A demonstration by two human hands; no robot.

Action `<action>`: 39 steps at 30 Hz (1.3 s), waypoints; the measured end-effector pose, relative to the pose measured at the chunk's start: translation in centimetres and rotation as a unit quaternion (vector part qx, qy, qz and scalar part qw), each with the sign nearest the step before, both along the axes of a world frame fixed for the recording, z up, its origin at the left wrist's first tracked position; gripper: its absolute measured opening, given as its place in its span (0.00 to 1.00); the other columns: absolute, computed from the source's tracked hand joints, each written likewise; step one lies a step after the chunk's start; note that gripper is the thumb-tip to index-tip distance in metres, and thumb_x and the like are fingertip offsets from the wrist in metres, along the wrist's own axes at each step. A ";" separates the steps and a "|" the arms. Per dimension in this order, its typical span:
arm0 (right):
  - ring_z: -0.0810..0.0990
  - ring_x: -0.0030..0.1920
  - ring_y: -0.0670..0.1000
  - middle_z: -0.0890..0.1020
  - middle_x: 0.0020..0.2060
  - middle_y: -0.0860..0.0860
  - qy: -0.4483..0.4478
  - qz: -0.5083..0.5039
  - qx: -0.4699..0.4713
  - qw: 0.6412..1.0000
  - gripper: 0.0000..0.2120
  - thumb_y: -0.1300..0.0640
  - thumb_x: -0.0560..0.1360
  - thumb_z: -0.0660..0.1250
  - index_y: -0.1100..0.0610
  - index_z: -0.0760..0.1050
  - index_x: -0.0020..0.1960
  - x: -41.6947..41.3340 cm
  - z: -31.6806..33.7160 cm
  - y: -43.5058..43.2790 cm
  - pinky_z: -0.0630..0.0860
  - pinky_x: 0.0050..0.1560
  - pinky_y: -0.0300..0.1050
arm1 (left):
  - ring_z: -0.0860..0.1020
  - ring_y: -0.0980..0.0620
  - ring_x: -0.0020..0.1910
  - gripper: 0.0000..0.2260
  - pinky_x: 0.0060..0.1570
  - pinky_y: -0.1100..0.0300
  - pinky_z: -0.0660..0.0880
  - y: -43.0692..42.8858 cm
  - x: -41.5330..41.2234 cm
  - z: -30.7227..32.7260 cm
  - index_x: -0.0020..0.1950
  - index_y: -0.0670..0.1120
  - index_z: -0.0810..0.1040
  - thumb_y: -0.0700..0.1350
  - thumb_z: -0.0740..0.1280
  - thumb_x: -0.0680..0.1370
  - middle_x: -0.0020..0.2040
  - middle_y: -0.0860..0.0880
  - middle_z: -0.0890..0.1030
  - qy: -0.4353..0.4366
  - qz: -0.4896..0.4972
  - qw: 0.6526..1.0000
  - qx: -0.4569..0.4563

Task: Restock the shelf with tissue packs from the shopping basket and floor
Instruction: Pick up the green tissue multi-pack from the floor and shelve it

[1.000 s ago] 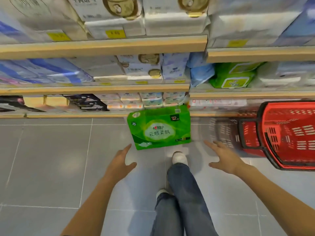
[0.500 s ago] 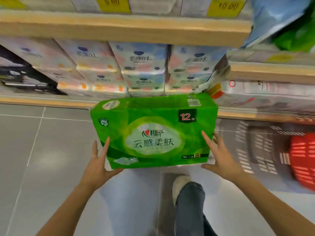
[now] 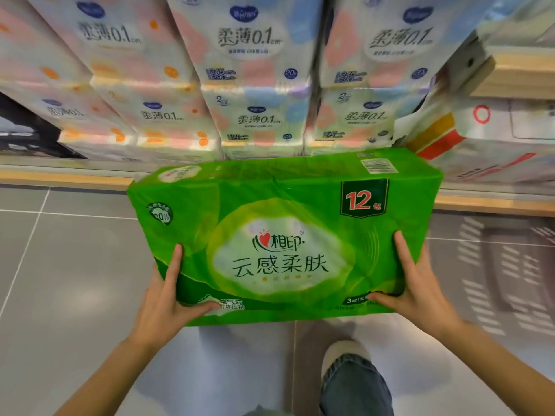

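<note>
- Gripping the green tissue pack [image 3: 285,235] at its left end, the left hand [image 3: 163,298] lays its index finger up the front face, with the thumb along the lower edge.
- The right hand [image 3: 417,286] clasps the right end likewise.
- The pack is upright, just before the bottom shelf [image 3: 66,177] of pastel packs [image 3: 255,85].

Thin glossy plastic film, lightly creased, wraps the large green tissue pack [image 3: 285,235]. The stacked pastel packs [image 3: 255,85] carry shiny plastic wrap too. The pale shelf edge [image 3: 66,177] looks like matt wood; the grey floor tiles [image 3: 75,280] are smooth and faintly glossy.
</note>
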State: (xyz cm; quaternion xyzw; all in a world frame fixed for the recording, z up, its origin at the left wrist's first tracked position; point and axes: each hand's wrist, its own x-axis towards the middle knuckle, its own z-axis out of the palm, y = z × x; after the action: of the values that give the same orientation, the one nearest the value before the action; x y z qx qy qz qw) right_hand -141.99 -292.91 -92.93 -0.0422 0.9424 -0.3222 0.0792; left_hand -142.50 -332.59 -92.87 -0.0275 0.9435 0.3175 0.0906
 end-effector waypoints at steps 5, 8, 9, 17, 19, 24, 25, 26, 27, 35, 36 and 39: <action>0.61 0.65 0.60 0.55 0.67 0.53 0.085 0.027 0.041 0.995 0.65 0.56 0.54 0.81 0.43 0.36 0.73 0.5 0.1 -0.6 0.67 0.56 0.63 | 0.70 0.30 0.64 0.47 0.53 0.38 0.73 0.4 1.1 0.4 0.70 0.70 0.37 0.77 0.59 0.59 0.70 0.32 0.64 0.016 0.000 1.000 -0.013; 0.74 0.53 0.73 0.58 0.66 0.62 0.065 0.011 0.058 0.996 0.64 0.54 0.55 0.81 0.46 0.38 0.74 1.3 0.9 -1.3 0.77 0.40 0.64 | 0.72 0.29 0.61 0.45 0.50 0.37 0.74 0.2 1.9 0.9 0.71 0.68 0.38 0.79 0.53 0.60 0.68 0.31 0.66 0.013 -0.002 1.000 -0.025; 0.76 0.48 0.75 0.59 0.66 0.65 0.061 0.013 0.062 0.996 0.59 0.49 0.59 0.78 0.46 0.38 0.74 1.6 1.4 -1.5 0.78 0.38 0.63 | 0.73 0.29 0.60 0.44 0.49 0.37 0.75 0.1 2.1 1.5 0.72 0.67 0.38 0.78 0.53 0.61 0.67 0.31 0.67 0.017 -0.004 0.999 -0.031; 0.74 0.54 0.73 0.59 0.67 0.65 0.072 -0.003 0.054 0.996 0.47 0.37 0.67 0.66 0.44 0.38 0.74 3.6 9.9 -2.9 0.80 0.35 0.59 | 0.75 0.26 0.54 0.42 0.41 0.36 0.76 -1.3 3.0 11.2 0.74 0.64 0.41 0.77 0.52 0.65 0.63 0.27 0.70 0.041 -0.015 0.997 -0.060; 0.74 0.53 0.74 0.60 0.67 0.67 0.068 0.000 0.052 0.996 0.43 0.33 0.69 0.59 0.44 0.39 0.74 4.0 13.6 -2.7 0.79 0.37 0.62 | 0.75 0.26 0.54 0.42 0.42 0.35 0.75 -1.2 3.1 15.4 0.73 0.65 0.41 0.77 0.52 0.64 0.62 0.27 0.71 0.036 -0.004 0.997 -0.067; 0.67 0.59 0.66 0.64 0.63 0.73 0.068 -0.034 0.039 0.996 0.49 0.42 0.65 0.67 0.42 0.37 0.73 5.6 26.1 -2.7 0.78 0.40 0.64 | 0.72 0.29 0.60 0.46 0.51 0.36 0.73 -0.7 3.6 27.2 0.72 0.66 0.40 0.73 0.63 0.62 0.65 0.29 0.69 0.039 0.011 0.997 -0.060; 0.66 0.60 0.64 0.64 0.63 0.73 0.070 -0.039 0.034 0.996 0.51 0.44 0.63 0.69 0.42 0.37 0.73 6.1 28.8 -2.6 0.77 0.42 0.65 | 0.72 0.30 0.61 0.49 0.53 0.36 0.73 -0.5 3.7 29.9 0.69 0.71 0.39 0.66 0.69 0.60 0.66 0.31 0.70 0.041 0.014 0.997 -0.059; 0.67 0.60 0.66 0.63 0.64 0.74 0.069 -0.048 0.031 0.996 0.53 0.46 0.62 0.71 0.42 0.36 0.73 6.7 31.6 -2.4 0.77 0.42 0.64 | 0.73 0.31 0.60 0.52 0.52 0.37 0.73 -0.3 3.9 32.6 0.68 0.73 0.37 0.60 0.72 0.57 0.66 0.32 0.71 0.042 0.005 0.997 -0.057; 0.70 0.58 0.70 0.63 0.64 0.74 0.065 -0.058 0.029 0.996 0.56 0.48 0.61 0.74 0.41 0.36 0.73 7.4 34.4 -2.3 0.77 0.42 0.64 | 0.74 0.32 0.60 0.55 0.52 0.38 0.73 0.0 4.1 35.5 0.67 0.73 0.36 0.57 0.73 0.56 0.65 0.34 0.72 0.042 -0.005 0.998 -0.055; 0.74 0.56 0.74 0.62 0.66 0.73 0.110 -0.122 0.041 0.986 0.64 0.55 0.57 0.80 0.33 0.32 0.69 13.1 58.8 -0.2 0.77 0.47 0.62 | 0.72 0.33 0.61 0.42 0.54 0.37 0.73 1.5 4.3 58.2 0.72 0.68 0.51 0.78 0.57 0.60 0.67 0.50 0.69 0.166 -0.118 0.979 0.003; 0.73 0.57 0.74 0.61 0.66 0.72 0.130 -0.127 0.048 0.982 0.64 0.54 0.58 0.80 0.33 0.32 0.69 13.9 61.8 0.3 0.76 0.48 0.62 | 0.73 0.31 0.59 0.44 0.51 0.36 0.74 2.1 4.0 60.9 0.74 0.62 0.55 0.78 0.57 0.61 0.66 0.48 0.71 0.182 -0.133 0.974 0.002; 0.70 0.62 0.71 0.60 0.67 0.70 0.198 -0.147 0.070 0.967 0.63 0.54 0.59 0.79 0.30 0.31 0.67 16.2 70.6 2.1 0.75 0.53 0.61 | 0.75 0.31 0.54 0.45 0.46 0.40 0.75 4.5 3.6 69.2 0.75 0.55 0.56 0.76 0.56 0.64 0.59 0.36 0.76 0.247 -0.159 0.956 0.006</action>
State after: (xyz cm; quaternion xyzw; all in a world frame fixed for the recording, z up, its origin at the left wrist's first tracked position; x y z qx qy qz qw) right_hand -125.84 -290.84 -22.37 0.0399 0.9554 -0.2486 -0.1543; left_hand -138.86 -328.05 -23.72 0.2027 0.9265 0.3020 -0.0961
